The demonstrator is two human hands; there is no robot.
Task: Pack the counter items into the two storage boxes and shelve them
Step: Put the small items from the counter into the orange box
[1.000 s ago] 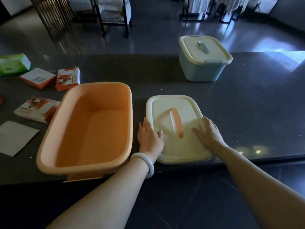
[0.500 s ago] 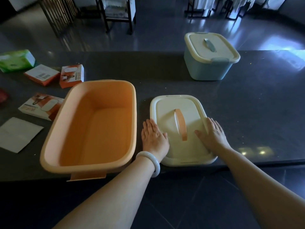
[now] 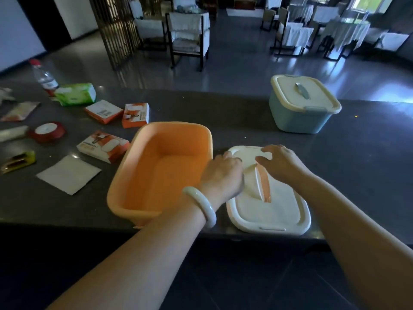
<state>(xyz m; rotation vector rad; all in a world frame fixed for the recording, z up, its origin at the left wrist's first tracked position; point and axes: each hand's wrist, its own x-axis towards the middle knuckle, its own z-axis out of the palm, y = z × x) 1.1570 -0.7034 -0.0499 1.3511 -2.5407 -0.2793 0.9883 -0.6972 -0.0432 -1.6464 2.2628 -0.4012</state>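
An empty orange storage box stands open on the dark counter in front of me. Its cream lid, with an orange handle, lies flat just right of it. My left hand hovers over the lid's far left part, fingers loosely curled and holding nothing. Over the lid's far end is my right hand, with relaxed, spread fingers. A blue storage box with its lid on stands at the back right.
Loose items lie at the left: a green tissue pack, three orange-and-white boxes, a red tape roll, a water bottle, a white sheet and a shiny packet. Chairs stand beyond the counter.
Both hands have come off the lid's near sides and moved forward over its far half. The camera has tilted up and turned left, showing more items at the left.
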